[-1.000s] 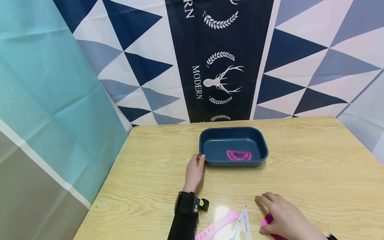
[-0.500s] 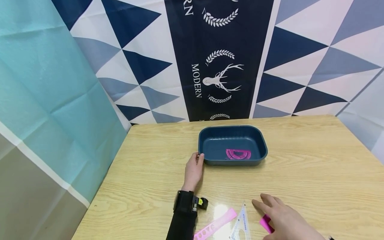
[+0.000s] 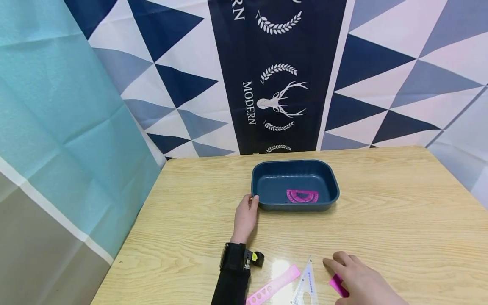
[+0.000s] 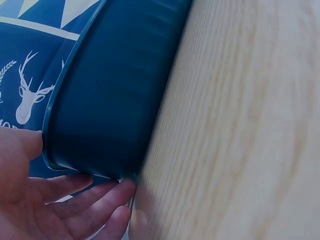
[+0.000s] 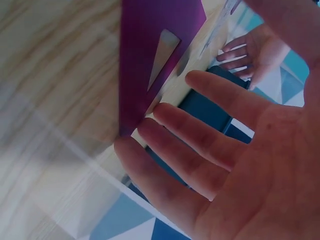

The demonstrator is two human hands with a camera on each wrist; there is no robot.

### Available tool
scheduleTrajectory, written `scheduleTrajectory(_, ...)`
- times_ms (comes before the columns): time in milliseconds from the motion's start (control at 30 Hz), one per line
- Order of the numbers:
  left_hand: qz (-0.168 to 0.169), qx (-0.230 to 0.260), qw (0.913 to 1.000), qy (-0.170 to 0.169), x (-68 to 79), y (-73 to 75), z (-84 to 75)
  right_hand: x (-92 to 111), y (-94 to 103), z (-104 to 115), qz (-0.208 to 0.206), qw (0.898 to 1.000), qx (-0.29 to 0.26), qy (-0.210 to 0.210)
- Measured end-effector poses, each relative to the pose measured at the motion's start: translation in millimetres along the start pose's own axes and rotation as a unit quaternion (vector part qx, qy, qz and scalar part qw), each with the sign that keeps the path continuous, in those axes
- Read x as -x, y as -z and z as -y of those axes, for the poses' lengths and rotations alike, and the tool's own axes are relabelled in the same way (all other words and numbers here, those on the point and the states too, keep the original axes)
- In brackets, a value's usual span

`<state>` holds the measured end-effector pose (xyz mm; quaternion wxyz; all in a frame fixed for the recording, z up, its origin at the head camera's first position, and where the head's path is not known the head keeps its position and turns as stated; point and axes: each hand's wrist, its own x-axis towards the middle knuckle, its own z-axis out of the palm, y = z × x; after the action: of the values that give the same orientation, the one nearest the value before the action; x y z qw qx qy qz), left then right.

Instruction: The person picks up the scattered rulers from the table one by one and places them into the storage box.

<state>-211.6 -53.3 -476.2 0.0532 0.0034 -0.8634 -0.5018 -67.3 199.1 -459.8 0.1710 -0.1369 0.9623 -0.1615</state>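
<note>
My left hand point(image 3: 245, 218) holds the near left corner of a dark blue tray point(image 3: 297, 207). In the left wrist view its thumb is at the rim and the other fingers lie along the outer wall. A pink protractor point(image 3: 302, 196) lies in the tray. My right hand point(image 3: 360, 277) is low over the table at the front right, by a magenta set square point(image 3: 338, 285) that it partly hides. In the right wrist view its extended fingers reach the narrow end of the set square point(image 5: 142, 45), with the thumb held apart.
A pink ruler point(image 3: 274, 286) with cut-out shapes and a clear set square point(image 3: 306, 284) lie at the front of the wooden table point(image 3: 183, 237). Patterned cloth point(image 3: 280, 76) hangs behind the table, and a turquoise curtain point(image 3: 76, 106) hangs at the left.
My right hand has shifted slightly and its fingers spread, showing more of the magenta set square. The left hand and the tray stay in place; the view has moved a little.
</note>
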Motion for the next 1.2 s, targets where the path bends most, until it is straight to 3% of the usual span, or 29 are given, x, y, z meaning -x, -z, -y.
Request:
scheduleTrajectory(233,0.001,0.004,1.0,-0.002,0.6,0.1,0.9,4,-4.8,-5,-0.052,0.998,0.036,0.031)
scheduleTrajectory(500,0.004,0.008,1.0,-0.002,0.7,1.1,4.1,4,-7.1,-10,-0.042,0.999,-0.001,0.026)
scheduleTrajectory(733,0.004,0.005,1.0,-0.004,-0.3,1.3,2.2,3,-5.7,-11,-0.031,0.999,-0.012,-0.01)
scheduleTrajectory(1000,0.007,0.011,0.9999,0.006,-1.7,0.6,4.2,3,-3.3,-11,-0.076,0.996,0.028,0.04)
scheduleTrajectory(1200,0.007,0.011,0.9999,0.005,-2.5,-1.3,5.6,-2,0.4,-12,-0.066,0.996,0.035,0.041)
